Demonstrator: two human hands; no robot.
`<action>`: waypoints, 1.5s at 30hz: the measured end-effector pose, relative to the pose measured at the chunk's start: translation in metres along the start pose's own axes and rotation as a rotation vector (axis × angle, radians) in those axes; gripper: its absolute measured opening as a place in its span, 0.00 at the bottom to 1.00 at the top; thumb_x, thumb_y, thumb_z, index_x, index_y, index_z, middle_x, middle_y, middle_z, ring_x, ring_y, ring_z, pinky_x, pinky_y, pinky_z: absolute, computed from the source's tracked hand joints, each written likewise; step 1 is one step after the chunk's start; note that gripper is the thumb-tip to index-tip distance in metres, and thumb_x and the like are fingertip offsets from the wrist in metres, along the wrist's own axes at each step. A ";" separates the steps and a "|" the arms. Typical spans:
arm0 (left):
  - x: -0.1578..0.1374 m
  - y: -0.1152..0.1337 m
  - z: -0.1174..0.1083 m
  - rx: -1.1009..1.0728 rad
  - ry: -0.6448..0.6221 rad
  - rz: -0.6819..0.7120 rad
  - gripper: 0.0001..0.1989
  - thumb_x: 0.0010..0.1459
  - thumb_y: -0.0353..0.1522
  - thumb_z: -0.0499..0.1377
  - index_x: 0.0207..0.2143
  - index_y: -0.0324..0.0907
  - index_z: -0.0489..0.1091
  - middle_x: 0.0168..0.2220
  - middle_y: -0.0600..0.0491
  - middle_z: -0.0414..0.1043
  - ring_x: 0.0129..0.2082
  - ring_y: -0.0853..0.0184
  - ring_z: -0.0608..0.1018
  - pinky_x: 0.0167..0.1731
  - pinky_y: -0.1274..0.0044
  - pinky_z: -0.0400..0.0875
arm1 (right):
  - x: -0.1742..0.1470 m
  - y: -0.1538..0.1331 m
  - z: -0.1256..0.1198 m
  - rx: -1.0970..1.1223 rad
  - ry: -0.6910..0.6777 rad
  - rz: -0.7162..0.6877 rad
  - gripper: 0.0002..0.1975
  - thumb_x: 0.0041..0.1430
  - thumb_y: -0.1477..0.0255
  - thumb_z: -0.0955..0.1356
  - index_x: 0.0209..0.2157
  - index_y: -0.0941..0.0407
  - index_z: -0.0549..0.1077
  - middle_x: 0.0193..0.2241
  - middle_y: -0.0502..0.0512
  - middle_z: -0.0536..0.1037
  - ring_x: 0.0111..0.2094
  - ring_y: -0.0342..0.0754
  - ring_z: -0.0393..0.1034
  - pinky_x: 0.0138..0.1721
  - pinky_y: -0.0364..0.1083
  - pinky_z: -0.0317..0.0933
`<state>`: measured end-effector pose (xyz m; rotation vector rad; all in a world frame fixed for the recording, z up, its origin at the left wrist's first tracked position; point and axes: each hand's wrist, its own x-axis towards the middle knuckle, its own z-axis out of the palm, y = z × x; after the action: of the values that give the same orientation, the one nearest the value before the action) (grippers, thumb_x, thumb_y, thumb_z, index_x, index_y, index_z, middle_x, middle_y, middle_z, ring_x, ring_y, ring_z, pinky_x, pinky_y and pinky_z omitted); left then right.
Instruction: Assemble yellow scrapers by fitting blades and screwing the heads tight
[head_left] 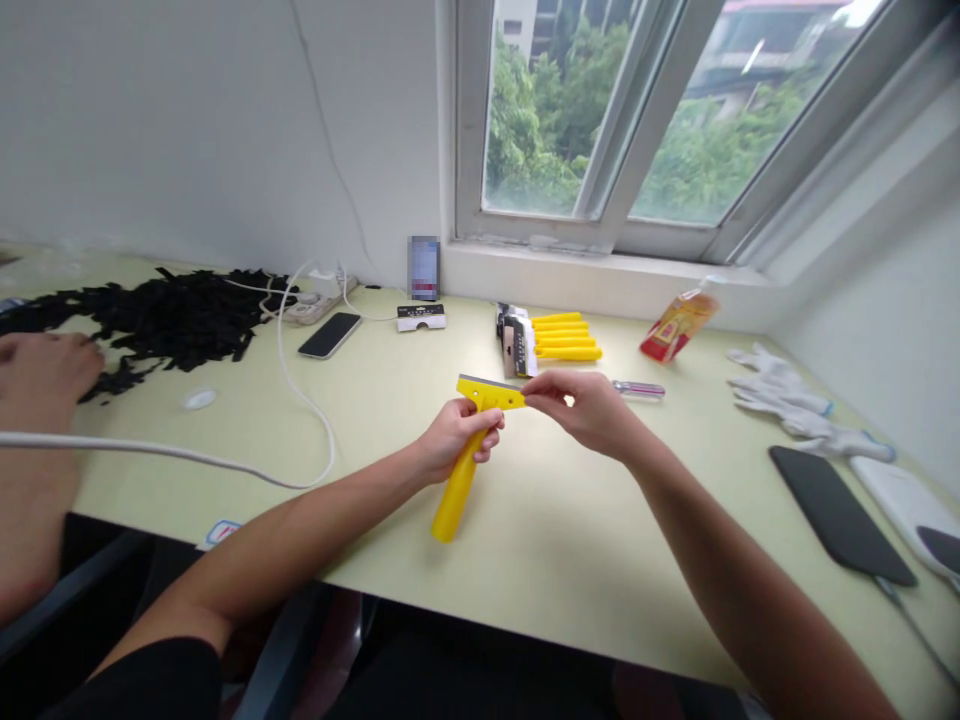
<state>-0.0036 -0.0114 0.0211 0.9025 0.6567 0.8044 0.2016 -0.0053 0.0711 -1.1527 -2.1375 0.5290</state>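
A yellow scraper [457, 490] with a wide flat head and a dark, thin blade edge along its top is held tilted above the table. My left hand [459, 437] is closed around its neck, just under the head. The round handle points down towards the table's front edge. With thumb and forefinger, my right hand [574, 405] pinches the right end of the scraper's head, at the blade edge. Behind the right hand lies a screwdriver-like tool [641, 390] with a clear handle, partly hidden. Several yellow scrapers [566, 335] lie side by side beyond, beside black-and-white packs [516, 340].
Another person's hand [49, 370] rests by a pile of black strips [180, 315] at left. A white cable [281, 350] loops across the table from a power strip [319, 300]. Phones [330, 335], a bottle [679, 325], white gloves [787, 400] and a dark device [840, 515] lie around.
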 end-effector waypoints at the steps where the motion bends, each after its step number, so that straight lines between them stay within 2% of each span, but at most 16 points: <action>1: -0.001 -0.002 0.001 -0.001 -0.003 -0.006 0.14 0.51 0.37 0.66 0.29 0.36 0.66 0.18 0.59 0.61 0.16 0.79 0.62 0.14 0.85 0.54 | -0.001 -0.001 0.001 -0.040 0.010 -0.036 0.04 0.60 0.71 0.68 0.34 0.55 0.77 0.27 0.50 0.77 0.27 0.42 0.67 0.30 0.44 0.61; 5: -0.003 -0.007 0.002 0.006 0.001 -0.011 0.14 0.53 0.38 0.65 0.29 0.37 0.66 0.18 0.59 0.61 0.15 0.78 0.64 0.15 0.84 0.61 | -0.004 0.004 0.006 -0.097 0.034 -0.165 0.05 0.61 0.71 0.68 0.35 0.53 0.77 0.31 0.52 0.76 0.31 0.43 0.68 0.32 0.44 0.61; 8: -0.003 -0.011 0.000 0.030 -0.004 -0.015 0.14 0.54 0.38 0.64 0.30 0.37 0.66 0.17 0.58 0.63 0.15 0.77 0.65 0.15 0.84 0.62 | -0.004 0.010 0.013 -0.076 0.022 -0.182 0.04 0.60 0.69 0.69 0.34 0.53 0.78 0.33 0.53 0.74 0.34 0.45 0.67 0.35 0.45 0.62; 14: -0.004 -0.020 -0.003 0.062 -0.014 -0.046 0.15 0.55 0.40 0.63 0.30 0.37 0.66 0.16 0.57 0.66 0.13 0.76 0.66 0.14 0.83 0.63 | -0.001 0.017 0.023 0.100 -0.041 -0.081 0.02 0.57 0.70 0.71 0.31 0.53 0.78 0.33 0.52 0.71 0.36 0.45 0.68 0.39 0.46 0.62; 18: -0.004 -0.021 -0.002 0.082 0.003 -0.026 0.15 0.54 0.41 0.63 0.30 0.37 0.66 0.17 0.56 0.67 0.13 0.75 0.68 0.14 0.83 0.63 | 0.000 0.023 0.028 0.192 -0.074 0.009 0.02 0.56 0.70 0.71 0.31 0.53 0.77 0.37 0.53 0.72 0.40 0.47 0.68 0.39 0.47 0.61; 23: -0.006 -0.019 0.000 0.121 0.033 -0.005 0.14 0.55 0.40 0.62 0.30 0.38 0.65 0.16 0.58 0.66 0.10 0.77 0.63 0.11 0.85 0.56 | -0.001 0.028 0.035 0.393 -0.141 0.130 0.07 0.57 0.66 0.70 0.30 0.55 0.73 0.41 0.54 0.73 0.43 0.48 0.69 0.39 0.47 0.62; 26: -0.007 -0.019 0.000 0.126 0.050 -0.002 0.14 0.55 0.40 0.62 0.30 0.38 0.65 0.15 0.59 0.63 0.10 0.78 0.61 0.10 0.85 0.54 | -0.001 0.028 0.038 0.410 -0.134 0.156 0.08 0.56 0.66 0.70 0.28 0.55 0.72 0.42 0.55 0.73 0.43 0.49 0.69 0.40 0.48 0.62; 29: -0.006 -0.019 -0.001 0.125 0.042 0.004 0.14 0.55 0.40 0.62 0.30 0.38 0.65 0.15 0.60 0.62 0.10 0.78 0.61 0.10 0.85 0.54 | -0.001 0.027 0.042 0.420 -0.113 0.160 0.06 0.56 0.67 0.70 0.33 0.55 0.71 0.40 0.54 0.73 0.43 0.49 0.68 0.40 0.48 0.62; 33: -0.004 -0.020 -0.003 0.118 0.027 -0.003 0.14 0.55 0.41 0.61 0.30 0.38 0.65 0.15 0.60 0.62 0.10 0.78 0.60 0.10 0.84 0.53 | 0.000 0.027 0.048 0.648 -0.109 0.199 0.13 0.54 0.67 0.71 0.41 0.53 0.68 0.38 0.53 0.73 0.41 0.48 0.69 0.41 0.48 0.64; 40: 0.000 -0.024 -0.005 0.114 0.050 0.001 0.14 0.53 0.39 0.62 0.28 0.38 0.65 0.15 0.59 0.62 0.12 0.77 0.63 0.14 0.83 0.58 | -0.001 0.025 0.052 0.785 -0.165 0.300 0.17 0.53 0.67 0.71 0.45 0.52 0.69 0.37 0.51 0.74 0.33 0.44 0.68 0.33 0.44 0.62; 45: 0.001 -0.025 -0.005 0.146 0.069 0.018 0.15 0.52 0.40 0.63 0.28 0.37 0.65 0.16 0.59 0.62 0.13 0.76 0.63 0.14 0.82 0.58 | -0.006 0.031 0.058 0.910 -0.177 0.329 0.18 0.55 0.69 0.70 0.48 0.49 0.70 0.38 0.50 0.71 0.30 0.41 0.64 0.33 0.44 0.62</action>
<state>0.0010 -0.0176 -0.0028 1.0176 0.7764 0.8146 0.1816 0.0039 0.0090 -0.9152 -1.5043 1.5910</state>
